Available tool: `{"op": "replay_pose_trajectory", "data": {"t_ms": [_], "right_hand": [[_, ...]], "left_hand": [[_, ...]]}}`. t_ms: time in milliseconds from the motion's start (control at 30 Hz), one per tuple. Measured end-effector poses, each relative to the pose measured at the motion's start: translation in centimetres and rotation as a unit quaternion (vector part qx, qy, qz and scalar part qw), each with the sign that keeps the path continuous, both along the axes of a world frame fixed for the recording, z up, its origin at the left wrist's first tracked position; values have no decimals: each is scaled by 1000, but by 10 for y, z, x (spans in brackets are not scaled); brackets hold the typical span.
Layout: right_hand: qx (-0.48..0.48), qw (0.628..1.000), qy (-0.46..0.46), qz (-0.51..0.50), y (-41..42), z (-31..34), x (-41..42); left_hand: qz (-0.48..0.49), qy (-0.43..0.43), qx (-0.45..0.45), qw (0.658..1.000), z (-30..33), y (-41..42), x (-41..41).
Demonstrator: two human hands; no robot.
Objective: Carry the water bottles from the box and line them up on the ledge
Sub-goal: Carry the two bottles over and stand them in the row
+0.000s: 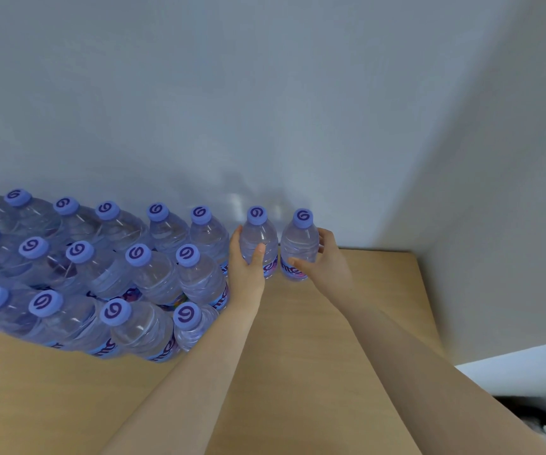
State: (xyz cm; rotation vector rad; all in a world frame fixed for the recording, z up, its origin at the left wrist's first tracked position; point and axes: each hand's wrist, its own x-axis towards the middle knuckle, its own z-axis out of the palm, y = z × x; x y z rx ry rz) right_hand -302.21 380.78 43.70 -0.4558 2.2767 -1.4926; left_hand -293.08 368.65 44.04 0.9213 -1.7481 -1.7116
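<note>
Many upright clear plastic purple-capped bottles [153, 277] crowd the tan wooden ledge [330, 339] at left, while the left hand [247, 267] and right hand [325, 262] each grip one upright bottle by the far wall [265, 110].

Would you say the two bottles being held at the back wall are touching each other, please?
Apart. The head view shows a narrow dark gap between the left hand's bottle and the right hand's bottle, running down to their labels.
</note>
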Motion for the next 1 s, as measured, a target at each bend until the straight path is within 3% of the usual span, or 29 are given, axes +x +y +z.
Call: {"op": "replay_pose_trajectory", "data": {"t_ms": [333, 567, 667, 800, 1000], "right_hand": [[13, 1000, 5, -5, -1, 2, 4], [-15, 1000, -19, -19, 2, -5, 14], [63, 994, -47, -72, 9, -20, 31], [117, 990, -70, -38, 15, -42, 68], [142, 989, -44, 2, 5, -47, 121]], "left_hand": [[-35, -30, -17, 999, 0, -3, 2], [-6, -32, -33, 999, -4, 15, 8], [-13, -44, -31, 998, -12, 26, 26], [-77, -160, 8, 984, -31, 41, 54], [-189, -181, -20, 965, -38, 45, 99]]}}
